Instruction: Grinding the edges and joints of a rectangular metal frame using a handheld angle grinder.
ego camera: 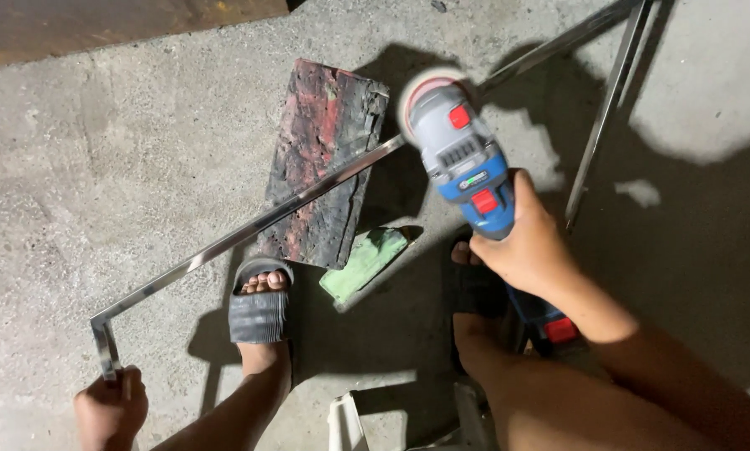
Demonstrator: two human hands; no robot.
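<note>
My right hand (529,242) grips a blue and grey cordless grinder (462,159) with red buttons. Its round polishing wheel (421,88) sits against a long shiny metal bar (249,230). The bar runs diagonally across a worn red and black board (325,159) lying on the concrete floor. My left hand (107,409) is closed around the bent lower end of the bar, near the bottom left. A green block of compound (362,263) lies on the floor between my feet.
My left foot in a grey slide sandal (259,313) and my right foot (475,288) rest on the concrete. More metal bars (605,108) lean at the upper right. A white stool edge (345,422) shows below. A brown plank (99,25) lies at the top left.
</note>
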